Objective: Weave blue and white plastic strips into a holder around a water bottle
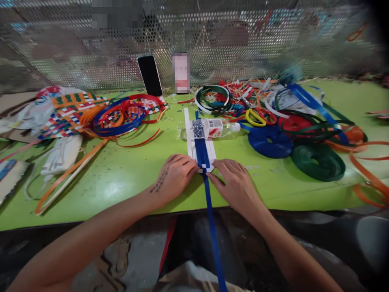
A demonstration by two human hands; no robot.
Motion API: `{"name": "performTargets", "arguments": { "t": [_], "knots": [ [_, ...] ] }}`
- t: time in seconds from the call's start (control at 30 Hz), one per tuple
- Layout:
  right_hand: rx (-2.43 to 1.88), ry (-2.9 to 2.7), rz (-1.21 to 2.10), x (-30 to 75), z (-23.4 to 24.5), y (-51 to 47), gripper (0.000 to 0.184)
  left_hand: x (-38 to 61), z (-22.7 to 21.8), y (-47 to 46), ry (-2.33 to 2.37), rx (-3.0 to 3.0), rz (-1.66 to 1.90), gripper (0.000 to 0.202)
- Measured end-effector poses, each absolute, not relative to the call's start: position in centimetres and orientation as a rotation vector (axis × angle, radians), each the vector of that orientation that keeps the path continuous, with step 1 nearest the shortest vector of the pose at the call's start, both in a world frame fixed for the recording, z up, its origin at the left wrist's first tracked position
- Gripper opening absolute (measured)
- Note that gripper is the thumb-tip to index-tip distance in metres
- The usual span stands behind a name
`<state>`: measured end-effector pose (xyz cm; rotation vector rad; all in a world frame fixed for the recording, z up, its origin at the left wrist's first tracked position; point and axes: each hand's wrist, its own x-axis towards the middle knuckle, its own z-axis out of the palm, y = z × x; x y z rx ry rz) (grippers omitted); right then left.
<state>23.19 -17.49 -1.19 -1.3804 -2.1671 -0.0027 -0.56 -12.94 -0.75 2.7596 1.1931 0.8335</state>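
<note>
Several white strips and blue strips lie side by side on the green table, running away from me, woven together at their near end. A clear plastic bottle lies across their far part. My left hand presses on the left edge of the woven end, fingers curled onto it. My right hand rests on the right edge, fingertips pinching at the weave. One long blue strip hangs from the weave over the table's near edge toward my lap.
Coils of blue and green strip and tangled coloured strips lie at the right. Woven mats and looped strips lie at the left. A black phone leans against the perforated metal screen behind. Yellow-handled scissors lie among the strips.
</note>
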Motion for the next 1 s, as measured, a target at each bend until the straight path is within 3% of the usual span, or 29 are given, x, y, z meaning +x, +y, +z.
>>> {"name": "performTargets", "arguments": {
  "t": [0.47, 0.67, 0.8, 0.9, 1.0],
  "knots": [
    [-1.362, -2.156, 0.051, 23.3, -1.5, -17.1, 0.021, -0.5, -0.5, -13.0, 1.250, 2.744, 0.764, 0.013],
    [-1.413, -2.144, 0.167, 23.7, -1.0, -16.5, 0.019, -0.6, -0.6, -12.9, 1.212, 2.789, 0.703, 0.024],
    [-1.404, -2.084, 0.269, 23.9, 1.4, -13.6, 0.021, -0.7, -0.9, -12.7, 1.211, 2.791, 0.687, 0.022],
    [-1.372, -2.131, 0.160, 23.9, 3.3, -9.4, 0.035, -0.8, -1.1, -12.7, 1.202, 2.809, 0.695, 0.021],
    [-1.493, -2.171, 0.097, 24.0, 3.7, -4.9, 0.065, -0.8, -1.1, -12.7, 1.207, 2.810, 0.676, 0.022]
  ]
}}
